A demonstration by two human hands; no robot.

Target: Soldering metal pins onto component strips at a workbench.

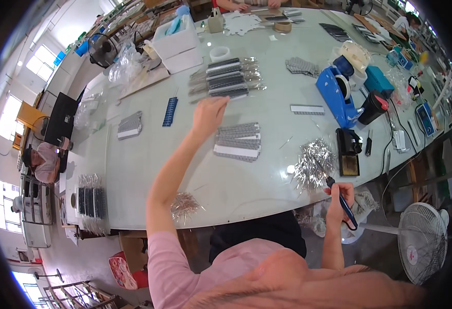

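Observation:
My right hand (339,203) is closed around the dark blue handle of a soldering iron (348,212). Its tip points toward a pile of silver wire pieces (313,162) near the table's front edge. Reaching forward, my left hand (209,117) has its fingers pinched together at the near edge of a stack of dark strips (226,77) with wire ends sticking out on both sides. Whatever is between those fingertips is too small to tell. Just right of that hand lies a group of grey-and-white strips (237,141). A blue strip (170,112) lies to its left.
A blue tape dispenser (335,95), a dark cup (373,107) and a black soldering stand (348,152) occupy the right side. White bins (177,44) stand at the back left. Coppery wires (184,206) lie near my left elbow. A white fan (422,242) stands lower right.

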